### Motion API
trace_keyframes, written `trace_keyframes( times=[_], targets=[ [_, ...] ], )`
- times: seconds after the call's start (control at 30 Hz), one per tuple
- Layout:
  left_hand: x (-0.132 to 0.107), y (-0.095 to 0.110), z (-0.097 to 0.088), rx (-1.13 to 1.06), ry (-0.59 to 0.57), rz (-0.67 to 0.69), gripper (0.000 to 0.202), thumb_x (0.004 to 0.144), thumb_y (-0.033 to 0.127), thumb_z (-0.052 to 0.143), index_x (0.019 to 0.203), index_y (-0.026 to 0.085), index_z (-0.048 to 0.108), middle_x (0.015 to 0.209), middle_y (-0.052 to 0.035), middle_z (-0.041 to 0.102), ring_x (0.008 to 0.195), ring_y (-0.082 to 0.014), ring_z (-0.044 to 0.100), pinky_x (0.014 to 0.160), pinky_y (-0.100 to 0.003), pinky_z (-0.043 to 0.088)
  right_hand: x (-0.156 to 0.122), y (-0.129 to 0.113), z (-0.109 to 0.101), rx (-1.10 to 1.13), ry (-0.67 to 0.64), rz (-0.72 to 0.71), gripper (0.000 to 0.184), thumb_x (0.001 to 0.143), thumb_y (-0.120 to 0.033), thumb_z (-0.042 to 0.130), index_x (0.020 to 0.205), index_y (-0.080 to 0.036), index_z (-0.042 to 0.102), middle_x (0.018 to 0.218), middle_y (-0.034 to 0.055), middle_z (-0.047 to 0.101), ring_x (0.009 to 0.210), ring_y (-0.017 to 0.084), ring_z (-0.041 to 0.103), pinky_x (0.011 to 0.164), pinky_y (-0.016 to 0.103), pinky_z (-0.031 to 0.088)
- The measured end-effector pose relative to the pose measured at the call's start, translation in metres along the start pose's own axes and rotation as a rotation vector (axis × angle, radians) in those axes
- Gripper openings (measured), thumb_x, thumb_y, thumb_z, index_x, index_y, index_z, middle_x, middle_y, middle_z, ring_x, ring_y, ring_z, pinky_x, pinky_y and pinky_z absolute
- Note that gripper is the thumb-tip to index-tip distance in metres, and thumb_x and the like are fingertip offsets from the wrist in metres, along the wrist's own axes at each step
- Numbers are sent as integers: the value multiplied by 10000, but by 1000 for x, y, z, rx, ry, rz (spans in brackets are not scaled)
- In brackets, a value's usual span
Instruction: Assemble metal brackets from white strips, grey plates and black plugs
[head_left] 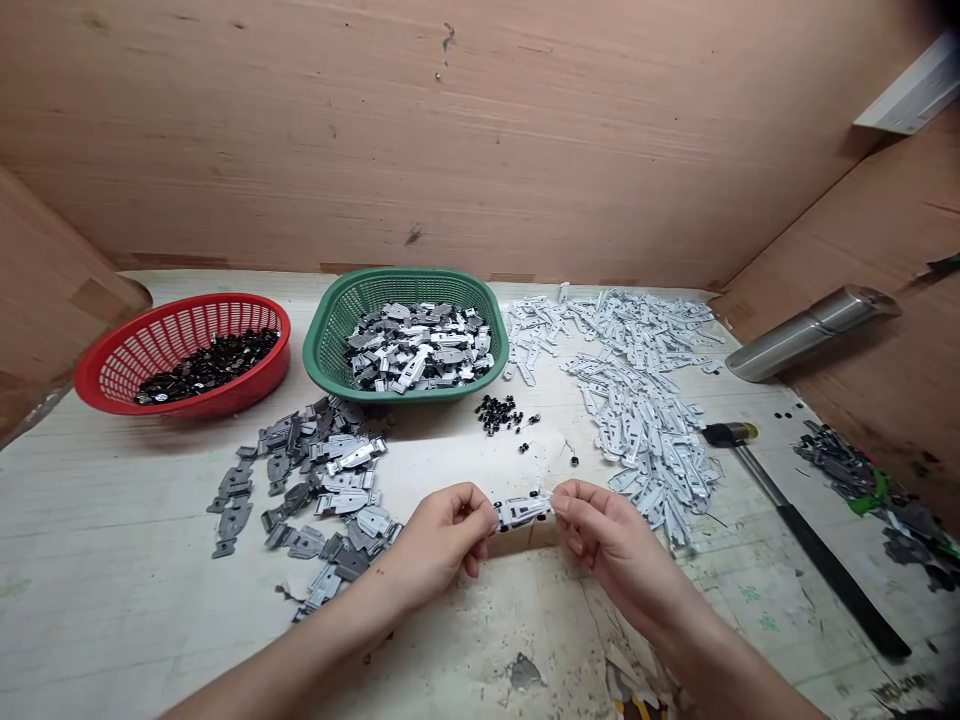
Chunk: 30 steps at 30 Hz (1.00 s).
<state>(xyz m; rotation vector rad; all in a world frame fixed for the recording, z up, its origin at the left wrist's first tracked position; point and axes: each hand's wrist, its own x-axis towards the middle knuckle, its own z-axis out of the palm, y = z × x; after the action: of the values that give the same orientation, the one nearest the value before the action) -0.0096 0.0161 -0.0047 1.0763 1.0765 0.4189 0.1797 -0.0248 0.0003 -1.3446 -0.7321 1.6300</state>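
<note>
Between my two hands is a small white toy race car with black wheels at its corners. My left hand pinches its left end with thumb and fingertips. At the other end, my right hand pinches it the same way. Just beyond the hands lies a small heap of black wheels, with a few loose ones nearer. To the right spreads a big pile of flat white car parts. Grey car base plates are scattered to the left, some close to my left forearm.
A green basket holds many white and grey car pieces. Left of it, a red basket contains black parts. On the right lie a hammer, a steel tumbler-like cylinder and dark scraps. Cardboard walls enclose the table.
</note>
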Motion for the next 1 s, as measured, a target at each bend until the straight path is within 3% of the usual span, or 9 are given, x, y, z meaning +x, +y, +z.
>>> trace_keyframes(
  times=[0.3,0.63,1.0],
  targets=[
    [0,-1,0,27,-5,1,229,776,391,529,690,184,479,549,48,496,490,-95,478,497,-214,382,-3,-2,3,-81,-4,-37,267,764,-388,642,687,-174,504,518,-62,357,496,82,256,491,242,188],
    [-5,9,0,35,-17,39,222,791,377,522,699,182,469,566,51,484,487,-91,468,511,-225,385,4,-1,-12,-140,-3,34,311,712,-425,701,676,-166,532,485,-79,358,444,59,232,440,238,130],
    [-4,8,0,90,-31,56,227,791,388,525,706,185,465,559,54,476,488,-98,467,505,-226,378,5,-3,-11,-134,-61,47,350,671,-450,725,644,-170,517,460,-85,359,420,54,232,421,236,117]
  ],
)
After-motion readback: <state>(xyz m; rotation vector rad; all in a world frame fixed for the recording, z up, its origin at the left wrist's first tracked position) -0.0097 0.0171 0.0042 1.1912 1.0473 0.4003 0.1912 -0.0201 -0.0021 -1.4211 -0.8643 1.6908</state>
